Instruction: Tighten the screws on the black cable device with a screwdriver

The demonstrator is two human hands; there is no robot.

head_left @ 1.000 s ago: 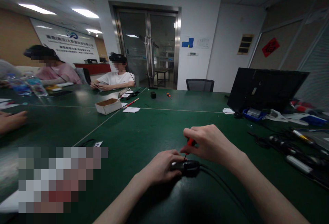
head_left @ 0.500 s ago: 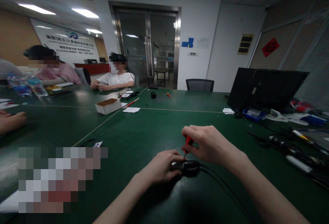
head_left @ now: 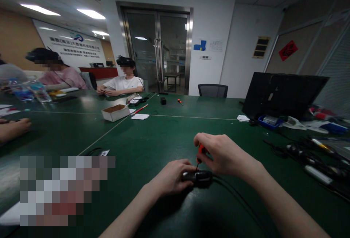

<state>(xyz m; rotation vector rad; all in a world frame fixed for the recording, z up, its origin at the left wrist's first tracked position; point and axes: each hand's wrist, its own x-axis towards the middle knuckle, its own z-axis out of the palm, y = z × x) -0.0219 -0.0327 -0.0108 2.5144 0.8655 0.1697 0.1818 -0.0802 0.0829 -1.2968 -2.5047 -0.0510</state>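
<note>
On the green table (head_left: 153,139) lies a small black device (head_left: 203,178) with a rounded body, and black cables (head_left: 232,190) run from its right end. My left hand (head_left: 175,176) is closed around the device's left end, fingers and thumb on either side. Above it, my right hand (head_left: 216,150) grips the handle of a red screwdriver (head_left: 201,150). The screwdriver stands nearly upright, its thin shaft coming down at the device's top near my left fingertips. Whether the tip sits in a screw is too small to tell.
A white open box (head_left: 116,113) and a second screwdriver (head_left: 179,101) lie farther back. At right stand a black monitor (head_left: 281,96), a blue tray (head_left: 269,121) and tangled black cables (head_left: 298,154). A co-worker's hand (head_left: 16,127) is at far left; other people sit beyond.
My right fingers have shifted slightly on the screwdriver handle, which shows a little more of its red side. My left hand and the device stay in place.
</note>
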